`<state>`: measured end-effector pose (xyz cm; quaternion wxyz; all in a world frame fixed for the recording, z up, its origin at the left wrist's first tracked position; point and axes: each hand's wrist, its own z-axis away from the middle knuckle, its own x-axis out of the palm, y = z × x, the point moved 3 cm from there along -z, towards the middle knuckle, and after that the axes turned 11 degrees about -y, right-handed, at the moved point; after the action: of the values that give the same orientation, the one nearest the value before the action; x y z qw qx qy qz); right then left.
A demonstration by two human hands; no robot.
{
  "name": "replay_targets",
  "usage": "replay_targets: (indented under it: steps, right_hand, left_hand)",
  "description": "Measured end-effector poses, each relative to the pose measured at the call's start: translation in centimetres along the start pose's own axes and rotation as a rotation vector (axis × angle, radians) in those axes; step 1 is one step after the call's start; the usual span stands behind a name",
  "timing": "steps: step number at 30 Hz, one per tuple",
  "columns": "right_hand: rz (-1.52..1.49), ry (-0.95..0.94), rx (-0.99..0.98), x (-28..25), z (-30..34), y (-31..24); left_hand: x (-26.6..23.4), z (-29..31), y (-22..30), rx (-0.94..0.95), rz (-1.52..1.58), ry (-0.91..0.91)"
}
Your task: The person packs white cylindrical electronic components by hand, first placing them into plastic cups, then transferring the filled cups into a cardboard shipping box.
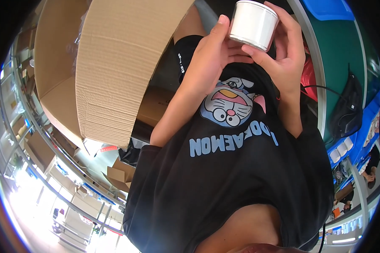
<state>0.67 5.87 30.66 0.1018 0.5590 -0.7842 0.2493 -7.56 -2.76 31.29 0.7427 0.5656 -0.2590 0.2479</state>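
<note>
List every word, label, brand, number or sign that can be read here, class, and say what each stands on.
Shirt: large, legible pale-blue lettering, upside down in this view, beside a cartoon face; wording not copied here.
Shorts: small white lettering, too small to read surely.
Shaded carton: a faint dark mark, too dim to read.
White tub by the right hand: no text shows.
Background: too small or blurred.
</note>
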Motion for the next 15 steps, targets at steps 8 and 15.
replay_targets:
  steps: [8,15]
  right_hand:
    - [1.067,-0.353,0.972,0.9,-3.2,-5.1]
    - [1.128,-0.275,0.791,-1.2,-3.5,-7.5]
  left_hand:
    - [0.7,0.6,1.3,0.197,-0.312,0.164]
    - [1.9,-1.9,1.4,0.092,-0.09,-0.015]
